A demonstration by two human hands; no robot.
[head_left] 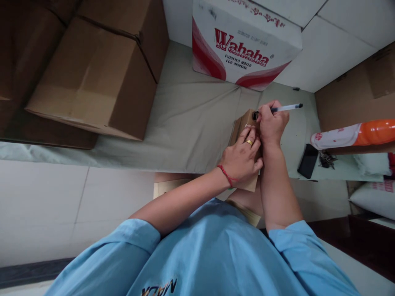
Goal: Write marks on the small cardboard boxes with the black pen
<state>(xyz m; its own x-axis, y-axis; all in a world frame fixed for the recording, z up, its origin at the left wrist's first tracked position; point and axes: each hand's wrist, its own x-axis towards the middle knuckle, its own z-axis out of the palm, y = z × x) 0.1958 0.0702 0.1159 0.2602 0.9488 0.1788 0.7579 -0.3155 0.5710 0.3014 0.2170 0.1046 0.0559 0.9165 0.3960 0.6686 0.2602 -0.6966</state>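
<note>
Tan cardboard lies on my side of the Wahaha carton, near its right-hand end. I rest my left hand flat across it, fingers extended; close beside, my right hand is clamped round a pen. Nearer me and rightward of that carton lies a black phone.

1 phone beside keys, near orange bottle; Wahaha carton by tiled wall.
</note>
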